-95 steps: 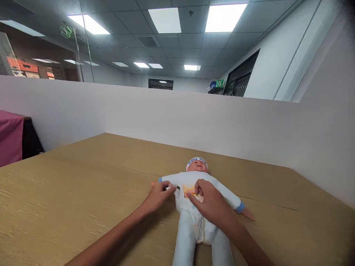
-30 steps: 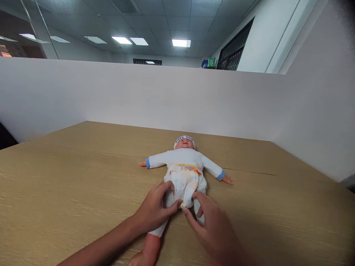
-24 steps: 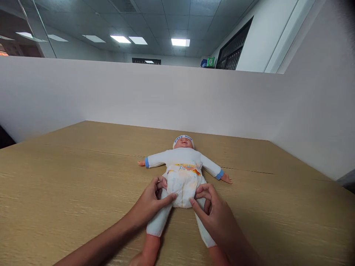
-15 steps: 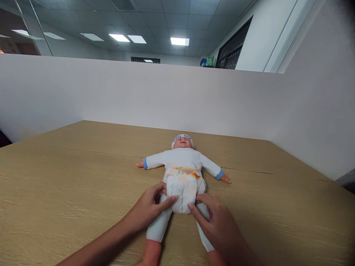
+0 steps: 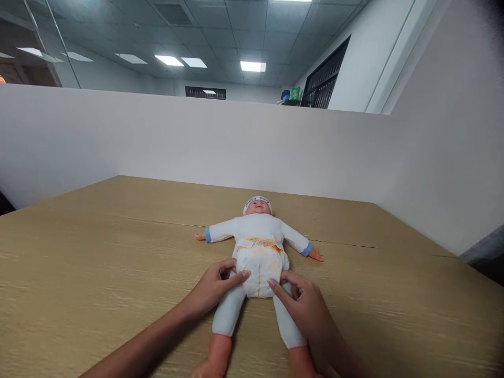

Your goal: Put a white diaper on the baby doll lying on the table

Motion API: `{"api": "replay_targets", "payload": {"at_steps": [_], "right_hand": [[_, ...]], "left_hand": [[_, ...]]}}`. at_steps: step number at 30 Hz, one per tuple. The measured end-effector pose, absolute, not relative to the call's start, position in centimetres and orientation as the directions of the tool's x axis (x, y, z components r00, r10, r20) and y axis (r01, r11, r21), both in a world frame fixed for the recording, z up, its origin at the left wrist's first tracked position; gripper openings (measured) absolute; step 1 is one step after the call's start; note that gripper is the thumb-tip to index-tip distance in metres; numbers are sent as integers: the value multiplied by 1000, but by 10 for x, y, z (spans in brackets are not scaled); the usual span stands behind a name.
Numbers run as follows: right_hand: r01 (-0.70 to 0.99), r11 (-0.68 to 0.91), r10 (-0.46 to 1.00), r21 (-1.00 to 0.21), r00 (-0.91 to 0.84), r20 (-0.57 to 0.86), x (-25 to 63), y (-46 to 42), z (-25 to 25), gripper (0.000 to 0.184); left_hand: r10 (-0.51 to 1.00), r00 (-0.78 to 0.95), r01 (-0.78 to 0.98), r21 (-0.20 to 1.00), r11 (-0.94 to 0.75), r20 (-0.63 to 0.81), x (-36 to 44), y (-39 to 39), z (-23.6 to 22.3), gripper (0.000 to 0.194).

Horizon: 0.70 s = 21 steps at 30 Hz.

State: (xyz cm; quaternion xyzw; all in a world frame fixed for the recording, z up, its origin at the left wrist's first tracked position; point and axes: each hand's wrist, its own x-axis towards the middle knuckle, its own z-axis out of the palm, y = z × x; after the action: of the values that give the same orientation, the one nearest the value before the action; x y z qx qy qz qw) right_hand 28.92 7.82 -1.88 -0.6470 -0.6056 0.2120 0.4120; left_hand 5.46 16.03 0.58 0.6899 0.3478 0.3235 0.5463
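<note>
A baby doll (image 5: 258, 227) in a white suit with blue cuffs lies on its back, arms spread, feet toward me. Around its hips is a white diaper (image 5: 259, 265) with an orange printed waistband. My left hand (image 5: 220, 281) pinches the diaper's edge at the left leg, thumb on the front and fingers tucked behind. On the other side, my right hand (image 5: 301, 296) grips the edge at the right leg between thumb and fingers. The fingertips under the diaper are partly hidden.
The doll rests on a wide wood-grain table (image 5: 118, 252) with thin seams across it. A white partition (image 5: 197, 142) stands along the far edge, and a pale wall (image 5: 441, 173) bounds the right side.
The camera view has tilted up slightly. Both hands keep their hold at the diaper's leg edges, with only a small shift of the fingers.
</note>
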Motion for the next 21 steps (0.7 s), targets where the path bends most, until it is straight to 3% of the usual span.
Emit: {"api": "replay_targets", "payload": {"at_steps": [6, 13, 17, 21], "right_hand": [[746, 244, 843, -620, 153, 516, 280, 69, -17, 26], [775, 265, 788, -574, 169, 592, 293, 59, -23, 20], [862, 168, 719, -478, 225, 658, 325, 98, -24, 27], [928, 54, 739, -368, 210, 640, 353, 159, -31, 49]], "left_hand": [[867, 467, 157, 949, -274, 173, 50, 151, 9, 42], [838, 476, 322, 834, -449, 267, 24, 137, 22, 34], [805, 432, 452, 675, -584, 407, 16, 179, 19, 31], [749, 406, 654, 405, -638, 524, 26, 242, 6, 37]]}}
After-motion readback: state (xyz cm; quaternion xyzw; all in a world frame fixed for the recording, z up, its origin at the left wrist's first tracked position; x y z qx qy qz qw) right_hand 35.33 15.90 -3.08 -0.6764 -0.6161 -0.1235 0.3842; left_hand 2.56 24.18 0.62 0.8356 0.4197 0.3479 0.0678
